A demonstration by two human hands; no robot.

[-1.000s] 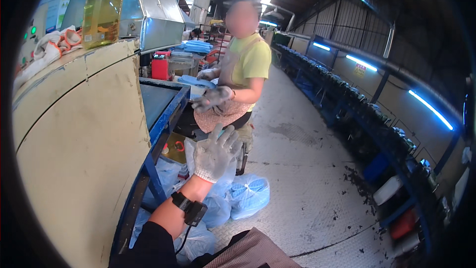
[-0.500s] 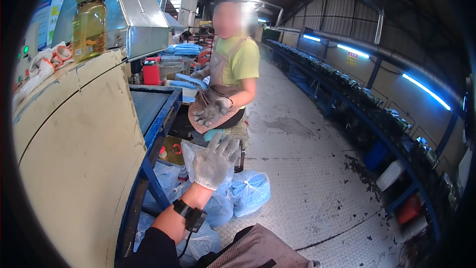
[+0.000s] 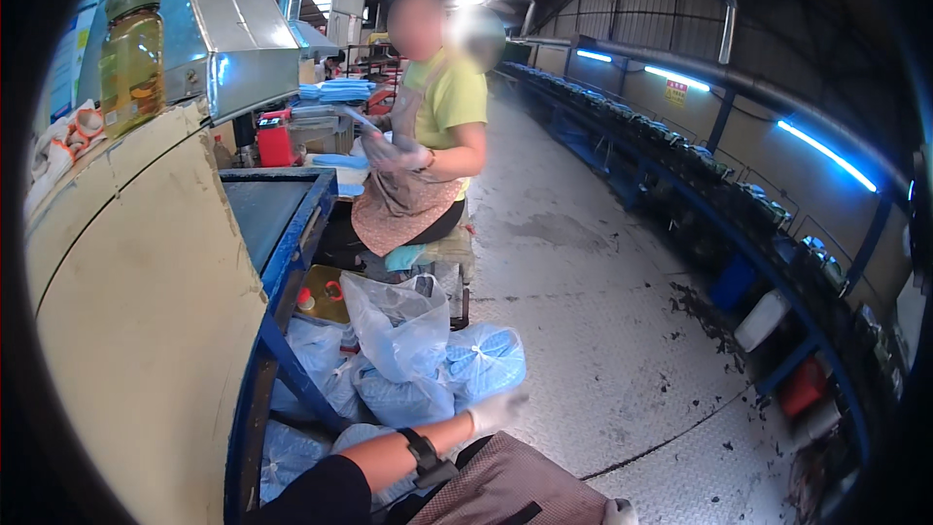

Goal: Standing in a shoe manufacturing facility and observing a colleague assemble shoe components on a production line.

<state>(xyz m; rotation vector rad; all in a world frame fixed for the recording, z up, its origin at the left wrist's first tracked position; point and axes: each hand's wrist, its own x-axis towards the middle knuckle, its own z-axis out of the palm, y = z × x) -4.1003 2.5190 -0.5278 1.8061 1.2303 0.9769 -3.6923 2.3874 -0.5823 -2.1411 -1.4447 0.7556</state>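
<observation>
My left hand (image 3: 496, 412), in a pale work glove, reaches in low from the left, just in front of the tied clear bag of blue pieces (image 3: 486, 362). Motion blurs it somewhat, but its fingers look stretched out, with nothing seen in them. A black device is strapped to that wrist. Of my right hand (image 3: 620, 513) only a gloved bit shows at the lower edge, beside the brown apron (image 3: 520, 488) over my lap; its grip is hidden. Close by, a crumpled clear bag (image 3: 397, 323) stands open on top of other bags.
A gloved co-worker (image 3: 432, 151) sits ahead, holding a flat blue piece (image 3: 358, 118). To the left are a cream machine panel (image 3: 146, 282), a blue-framed table (image 3: 311, 209) and a greenish bottle (image 3: 132, 63). A long dark line of machinery (image 3: 671, 151) runs along the right.
My left hand has dropped from in front of the co-worker down toward my lap. The co-worker has turned to the table side and raised both hands with a blue piece.
</observation>
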